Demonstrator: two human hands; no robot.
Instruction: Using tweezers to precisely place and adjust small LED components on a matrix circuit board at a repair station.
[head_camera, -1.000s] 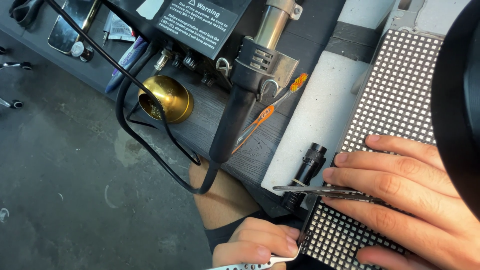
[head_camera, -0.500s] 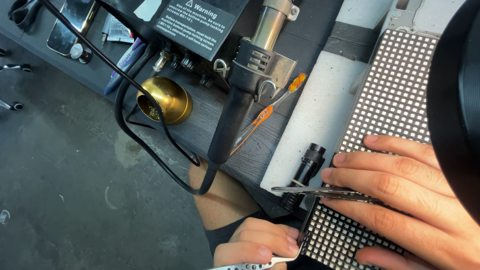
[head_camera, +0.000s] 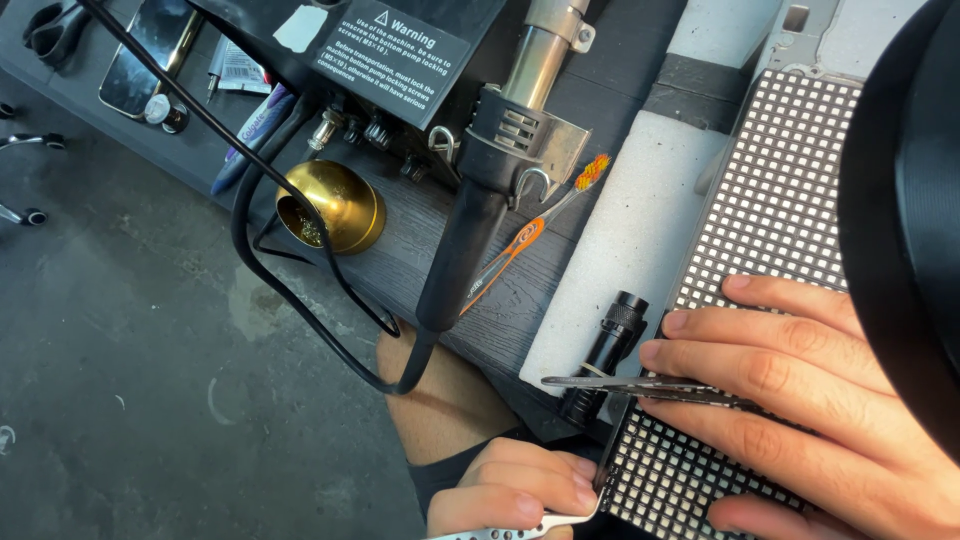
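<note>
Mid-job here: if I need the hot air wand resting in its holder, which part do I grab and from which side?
Take the hot air wand by its long black handle, coming from the floor side. The handle juts past the table edge with nothing around it, while the metal nozzle end sits clipped in the holder.

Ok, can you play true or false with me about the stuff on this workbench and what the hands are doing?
1. The right hand lies flat on the gridded panel. True.
2. The brass bowl stands on the panel. False: it stands on the dark bench, left of the panel.
3. The right hand holds tweezers. True.
4. The orange toothbrush is in the left hand. False: it lies on the bench beside the black hot-air handle; the left hand holds a thin silvery tool.
5. A small black flashlight lies by the panel's edge. True.
</note>
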